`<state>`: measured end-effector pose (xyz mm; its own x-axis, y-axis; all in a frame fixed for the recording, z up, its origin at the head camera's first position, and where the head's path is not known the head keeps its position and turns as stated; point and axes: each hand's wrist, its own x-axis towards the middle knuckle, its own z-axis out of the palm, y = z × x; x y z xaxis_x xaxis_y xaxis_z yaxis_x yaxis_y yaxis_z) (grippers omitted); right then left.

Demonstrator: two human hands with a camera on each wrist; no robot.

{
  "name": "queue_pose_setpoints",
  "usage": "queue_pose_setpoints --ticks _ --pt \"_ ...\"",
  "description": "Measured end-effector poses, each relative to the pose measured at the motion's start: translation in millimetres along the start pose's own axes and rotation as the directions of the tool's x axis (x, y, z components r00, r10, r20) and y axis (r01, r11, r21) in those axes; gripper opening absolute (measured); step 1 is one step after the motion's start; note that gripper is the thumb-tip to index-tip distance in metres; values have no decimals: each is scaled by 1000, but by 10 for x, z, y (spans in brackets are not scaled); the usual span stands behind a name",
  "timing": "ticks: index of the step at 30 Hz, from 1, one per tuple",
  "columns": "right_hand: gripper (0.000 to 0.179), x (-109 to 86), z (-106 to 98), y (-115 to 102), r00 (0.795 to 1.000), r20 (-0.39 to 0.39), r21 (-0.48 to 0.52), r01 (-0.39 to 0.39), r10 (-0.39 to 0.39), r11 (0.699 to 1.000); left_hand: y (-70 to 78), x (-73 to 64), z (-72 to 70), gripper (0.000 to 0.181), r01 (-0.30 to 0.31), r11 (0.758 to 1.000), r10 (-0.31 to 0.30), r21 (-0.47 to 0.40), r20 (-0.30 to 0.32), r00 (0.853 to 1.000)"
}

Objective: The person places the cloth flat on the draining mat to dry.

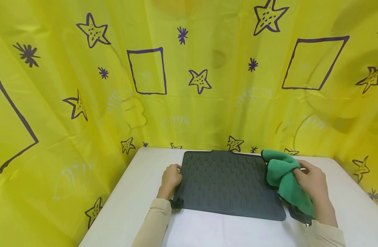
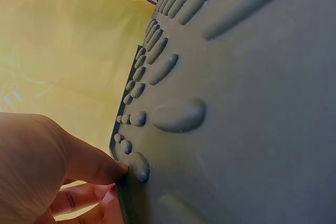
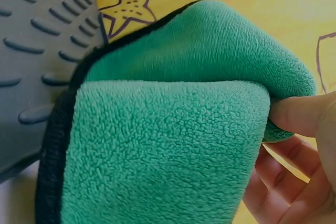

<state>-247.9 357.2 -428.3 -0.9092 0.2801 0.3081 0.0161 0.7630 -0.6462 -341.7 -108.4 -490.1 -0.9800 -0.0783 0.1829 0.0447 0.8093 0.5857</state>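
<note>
A dark grey panel [image 1: 223, 185] with rows of raised oblong ridges is tilted up in the head view, with a short tab on its far edge. My left hand [image 1: 172, 176] grips its left edge. In the left wrist view, that hand's thumb [image 2: 100, 163] lies at the rim and the other fingers are partly hidden behind it. A green microfiber cloth [image 1: 289, 181] with black edging hangs folded from my right hand [image 1: 314, 180], pinched between thumb and fingers. The cloth overlaps the panel's right edge in the head view.
Beneath the panel is a white table [image 1: 145, 168]. A yellow curtain [image 1: 189, 113] printed with purple starfish and frames hangs along its back and sides. Black wrist straps sit on both arms, below beige sleeves [image 1: 155, 219].
</note>
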Motion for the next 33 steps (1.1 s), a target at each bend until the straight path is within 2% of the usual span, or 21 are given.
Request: queue_pose_setpoints --ticks 5,11,23,33 --pt "37 -8 -29 -72 999 -43 25 -7 8 1000 -4 -13 14 32 1 1000 -1 -3 -6 1000" --pt "35 -31 -24 -254 996 -86 60 -10 16 998 -19 -11 17 34 7 1000 -7 -8 -6 1000" --pt "34 -52 14 -457 983 -184 171 40 -8 984 -20 -8 23 34 12 1000 -12 -19 -5 1000" --pt "33 -58 124 -646 981 -180 216 110 -71 970 -15 -11 18 33 14 1000 -15 -23 -5 1000"
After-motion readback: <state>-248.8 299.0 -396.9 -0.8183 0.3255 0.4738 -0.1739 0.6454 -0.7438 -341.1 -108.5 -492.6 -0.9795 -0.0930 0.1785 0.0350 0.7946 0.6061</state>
